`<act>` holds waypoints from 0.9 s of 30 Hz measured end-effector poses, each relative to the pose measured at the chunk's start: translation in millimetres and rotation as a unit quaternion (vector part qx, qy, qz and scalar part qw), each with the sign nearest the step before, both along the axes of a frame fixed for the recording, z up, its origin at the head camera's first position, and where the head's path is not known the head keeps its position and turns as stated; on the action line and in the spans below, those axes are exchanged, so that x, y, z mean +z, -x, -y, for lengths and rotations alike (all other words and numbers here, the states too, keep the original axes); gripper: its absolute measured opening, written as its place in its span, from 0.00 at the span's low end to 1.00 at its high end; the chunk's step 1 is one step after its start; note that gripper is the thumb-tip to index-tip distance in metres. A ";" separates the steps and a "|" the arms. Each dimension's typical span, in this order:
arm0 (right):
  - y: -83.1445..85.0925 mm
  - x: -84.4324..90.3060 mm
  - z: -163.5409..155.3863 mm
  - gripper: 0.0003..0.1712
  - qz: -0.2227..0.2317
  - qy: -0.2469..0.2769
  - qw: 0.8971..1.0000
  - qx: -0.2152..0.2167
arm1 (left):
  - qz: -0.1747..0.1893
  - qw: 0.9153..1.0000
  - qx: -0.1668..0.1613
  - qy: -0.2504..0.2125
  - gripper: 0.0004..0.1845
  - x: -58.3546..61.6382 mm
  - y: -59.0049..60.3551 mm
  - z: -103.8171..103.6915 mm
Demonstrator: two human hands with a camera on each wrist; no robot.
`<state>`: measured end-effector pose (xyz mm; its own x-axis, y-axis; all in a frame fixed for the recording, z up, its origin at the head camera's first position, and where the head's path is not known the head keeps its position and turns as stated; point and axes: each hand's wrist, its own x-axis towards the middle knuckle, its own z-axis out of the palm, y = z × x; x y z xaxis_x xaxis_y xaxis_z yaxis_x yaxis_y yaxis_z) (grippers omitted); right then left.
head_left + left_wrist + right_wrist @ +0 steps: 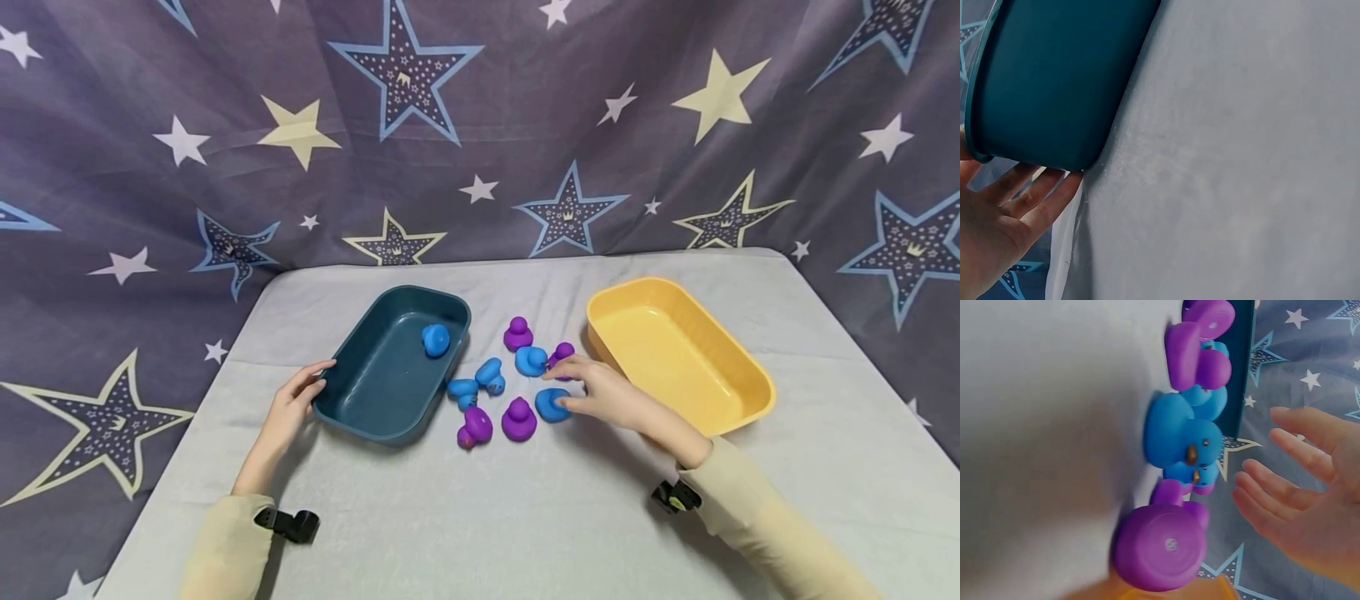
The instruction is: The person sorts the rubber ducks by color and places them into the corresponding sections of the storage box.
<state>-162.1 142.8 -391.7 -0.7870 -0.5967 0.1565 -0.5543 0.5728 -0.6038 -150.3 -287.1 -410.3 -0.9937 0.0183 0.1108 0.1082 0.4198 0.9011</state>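
- The left hand (288, 410) rests with straight fingers against the near corner of the dark teal tub (390, 367), steadying it on the grey counter (480, 517); it curls round nothing.
- The right hand (600, 392) hovers with spread, relaxed fingers over the ducks and holds none of them. Its fingertips are just beside a blue duck (552, 404), and a purple duck (561, 354) lies partly hidden behind the fingers.
- One blue duck (435, 339) already lies inside the teal tub; the yellow tub (742, 367) to the right holds nothing.
- The other ducks crowd between the two tubs, some touching: two purple ones (519, 419) in front, more blue ones (531, 361) behind.
- To do this well, I would close thumb and forefinger on the body of the nearest blue duck only, coming from above so the neighbours are not knocked.
- Keeping the left palm flat against the tub wall should stop it sliding.
- The wrist view shows the ducks tightly bunched, so a narrow pinch looks safer than a broad grab.
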 end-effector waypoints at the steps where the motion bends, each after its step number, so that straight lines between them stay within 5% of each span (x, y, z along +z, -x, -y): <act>1: -0.5 -1.5 -0.3 0.18 0.000 -0.003 1.000 -0.002 | 0.000 1.000 0.000 0.002 0.18 -0.5 0.4 0.4; 12: -1.6 -14.4 -3.8 0.17 -0.004 -0.003 1.000 0.004 | 0.000 1.000 0.004 0.001 0.18 -24.9 12.0 15.7; 27: -1.3 -20.7 -3.7 0.17 0.036 -0.006 0.999 0.007 | -0.003 1.000 0.006 -0.001 0.19 -26.6 11.9 15.7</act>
<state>-160.8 146.5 -412.4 -0.7879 -0.6089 0.0916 -0.5171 0.5736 -0.6353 -162.1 -302.7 -436.9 -0.9931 0.0055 0.1169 0.1085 0.4189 0.9015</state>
